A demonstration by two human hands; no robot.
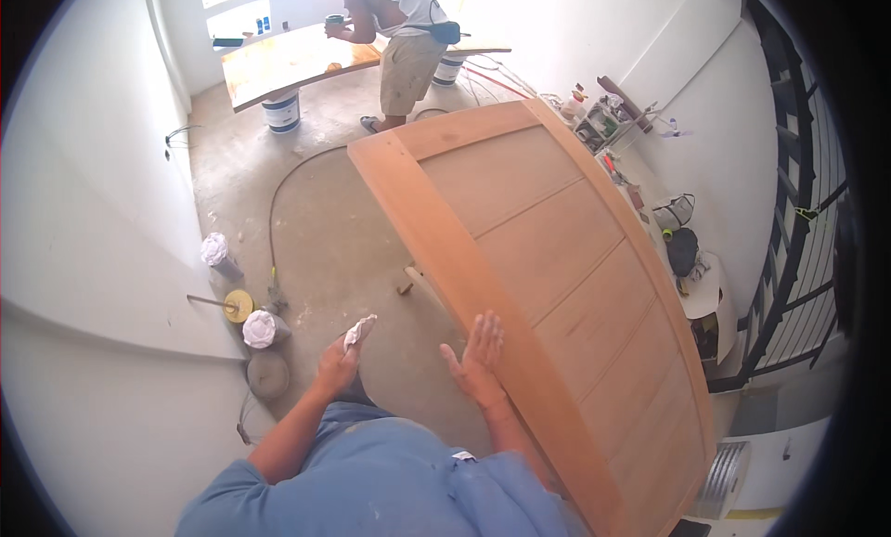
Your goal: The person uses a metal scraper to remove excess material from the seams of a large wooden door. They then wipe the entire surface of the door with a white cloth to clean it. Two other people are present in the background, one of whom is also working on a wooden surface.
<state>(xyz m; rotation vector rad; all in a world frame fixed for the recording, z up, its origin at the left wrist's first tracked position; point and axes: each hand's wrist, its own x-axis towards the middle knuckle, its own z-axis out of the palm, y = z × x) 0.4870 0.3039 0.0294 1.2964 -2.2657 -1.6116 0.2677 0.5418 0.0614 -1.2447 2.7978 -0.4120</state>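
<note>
A large wooden panel door (548,249) lies raised off the floor along my right side, with reddish-brown rails around paler inset boards. My right hand (478,359) is flat with its fingers stretched out, at the door's near left edge, the fingertips over the frame. It holds nothing. My left hand (340,364) is closed on a small folded whitish piece (358,332), cloth or sandpaper, I cannot tell which. That hand is out over the floor, apart from the door. Under the door's edge a wooden support (408,283) shows in part.
Two wrapped containers (264,329) and a yellow disc (238,306) stand by the left wall. A dark hose (272,212) curves over the floor. Beyond, a person (399,45) leans over another wooden panel (297,62) on buckets (282,112). Tools (608,119) line the right wall.
</note>
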